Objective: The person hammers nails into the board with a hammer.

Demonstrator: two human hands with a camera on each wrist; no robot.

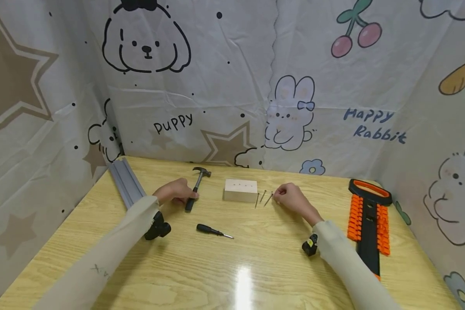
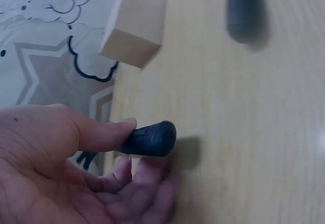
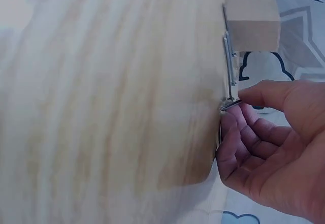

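backdrop (image 1: 232,56): pale cloth behind and on both sides, printed with puppies, rabbits, stars, cherries and the words "happy rabbit"
table (image 1: 275,267): light wood grain, a bright reflection near the front
left hand (image 1: 177,191): thumb and fingers pinch the hammer (image 1: 197,183) by its dark handle, the remaining fingers loosely bent below it
hammer: left of the block (image 1: 240,196), claw head toward the back cloth, handle end toward the person; whether the head touches the table, i cannot tell
right hand (image 1: 292,199): thumb and forefinger pinch a nail (image 3: 232,104), the other fingers curled in toward the palm
other nails (image 1: 262,196): side by side on the table, between the block and the right hand
block: pale wood, small dark marks in a row along its top
screwdriver (image 1: 209,230): nearer the person than the block, black handle to the left, metal tip to the right
left edge: grey grooved strip (image 1: 128,183) lying lengthwise
right edge: black and orange tool (image 1: 368,215), well apart from the right hand
sleeves (image 1: 112,254): cream, long, with a small black camera at each wrist
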